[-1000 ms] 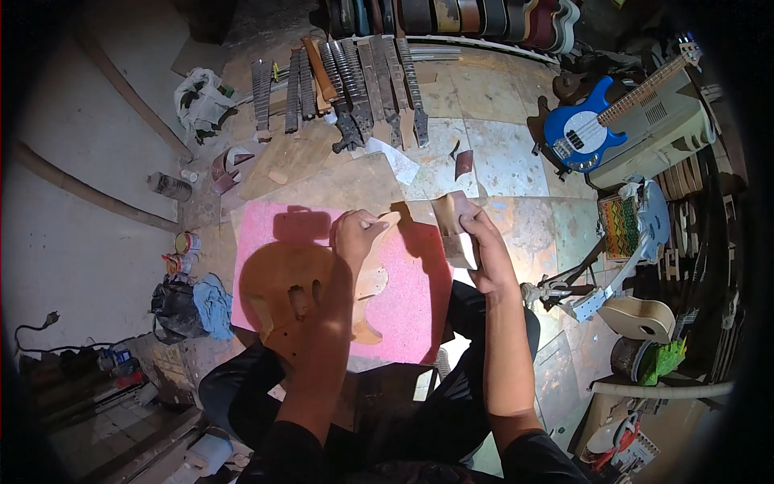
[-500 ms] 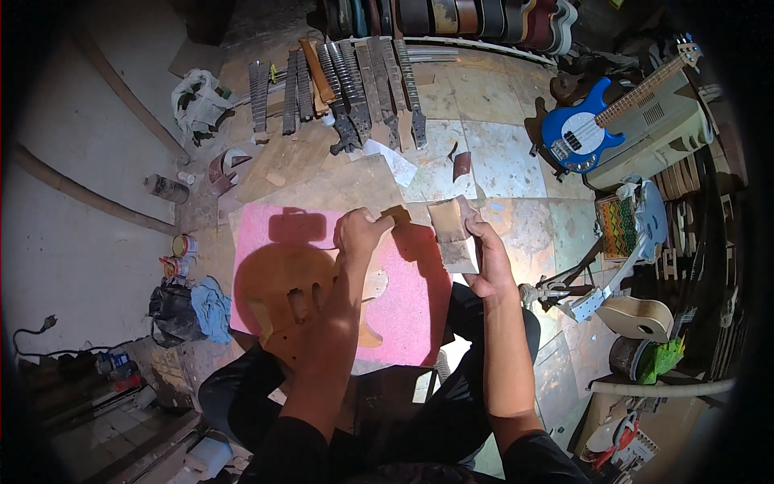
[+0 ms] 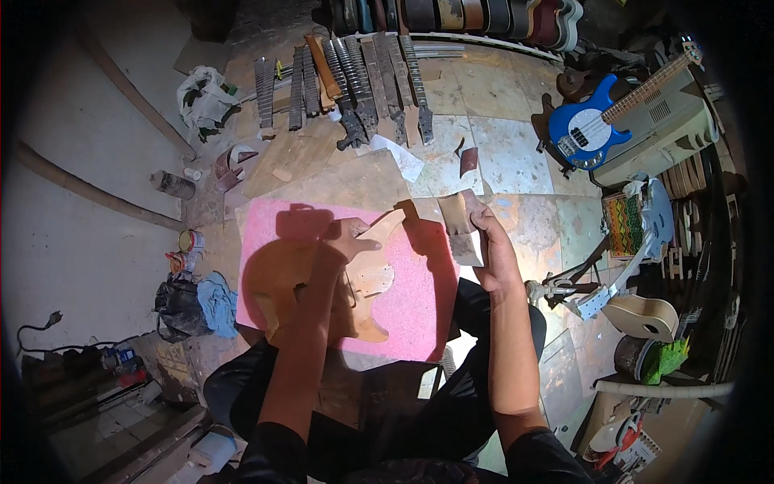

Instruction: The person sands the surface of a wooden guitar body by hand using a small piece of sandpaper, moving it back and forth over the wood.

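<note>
An unpainted wooden guitar body (image 3: 371, 298) with carved cavities lies on a pink foam pad (image 3: 403, 339) in front of me. My left hand (image 3: 343, 242) grips the body beside its upper horn (image 3: 387, 226), thumb extended along the wood, fingers partly hidden. My right hand (image 3: 492, 250) holds a creased piece of sandpaper (image 3: 459, 218), pale with grey smudges, raised just right of the horn's tip and apart from it. Both forearms come up from the lower edge, the left one crossing over part of the guitar body.
Several guitar necks (image 3: 355, 89) lie across the back, with guitar bodies (image 3: 500, 20) beyond. A blue bass (image 3: 588, 133) stands back right, an acoustic guitar body (image 3: 641, 315) at right. A blue cloth (image 3: 216, 302) and paint cans (image 3: 190, 240) sit left of the pad, near a wall.
My left hand has slid down and left from the horn's tip, leaving more of the horn in view. My right hand still holds the sandpaper, tilted slightly differently. The whole view has shifted slightly.
</note>
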{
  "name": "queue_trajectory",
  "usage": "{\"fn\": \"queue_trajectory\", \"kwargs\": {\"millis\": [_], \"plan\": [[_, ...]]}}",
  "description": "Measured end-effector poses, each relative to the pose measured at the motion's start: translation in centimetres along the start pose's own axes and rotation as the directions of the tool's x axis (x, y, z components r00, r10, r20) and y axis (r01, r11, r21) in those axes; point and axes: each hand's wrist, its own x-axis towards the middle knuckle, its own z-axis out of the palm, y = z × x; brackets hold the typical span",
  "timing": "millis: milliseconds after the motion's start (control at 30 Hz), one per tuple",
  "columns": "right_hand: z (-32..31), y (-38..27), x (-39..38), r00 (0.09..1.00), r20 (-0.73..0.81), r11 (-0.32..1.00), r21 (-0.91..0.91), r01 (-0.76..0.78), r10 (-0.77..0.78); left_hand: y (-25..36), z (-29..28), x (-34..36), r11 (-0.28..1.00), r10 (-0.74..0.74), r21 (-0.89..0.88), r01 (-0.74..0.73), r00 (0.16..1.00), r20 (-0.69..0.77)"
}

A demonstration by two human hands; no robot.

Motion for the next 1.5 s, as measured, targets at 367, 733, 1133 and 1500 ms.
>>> {"fn": "queue_trajectory", "kwargs": {"millis": [367, 733, 1133, 1500], "plan": [[0.4, 0.4, 0.2, 0.999, -0.005, 0.994, -0.1, 0.033, -0.034, 5.7, 1.2, -0.5, 0.986, 0.066, 0.165, -0.035, 0.98, -0.186], [0.9, -0.3, -0.3, 0.998, -0.029, 0.99, -0.13, 0.057, -0.061, 4.4, 1.0, -1.9, 0.975, 0.171, 0.158, -0.158, 0.983, -0.069], [-0.2, 0.6, 0.4, 0.997, -0.042, 0.988, -0.137, 0.066, -0.072, 4.9, 2.1, 0.1, 0.956, 0.201, 0.251, -0.151, 0.961, -0.188], [2.5, 4.5, 2.9, 1.0, 0.003, 0.858, -0.513, -0.02, 0.026, -8.9, -8.0, -11.1, 0.885, 0.366, 0.462, -0.058, 0.7, -0.613]]}}
